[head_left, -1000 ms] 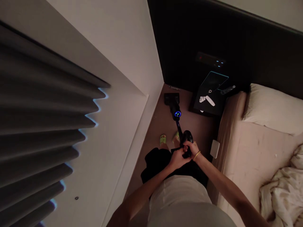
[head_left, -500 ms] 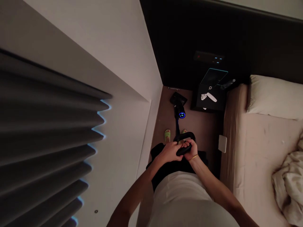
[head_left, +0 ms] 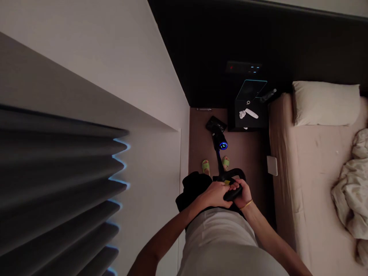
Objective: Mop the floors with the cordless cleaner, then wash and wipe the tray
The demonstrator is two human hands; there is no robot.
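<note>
Two hands point(head_left: 230, 193), one vacuum cleaner point(head_left: 219, 140).

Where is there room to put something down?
The floor between the stick cleaner and the bed looks bare; so does the sheet bordered by pillow and rumpled blanket. The nightstand is more crowded, with small white things on top.

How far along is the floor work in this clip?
Done: no finished patch can be told from the rest of the floor. In hand: the left hand and right hand hold the floor cleaner, its display lit and head down near the nightstand. Left: probably the strip by the wall, where a slim object lies.
</note>
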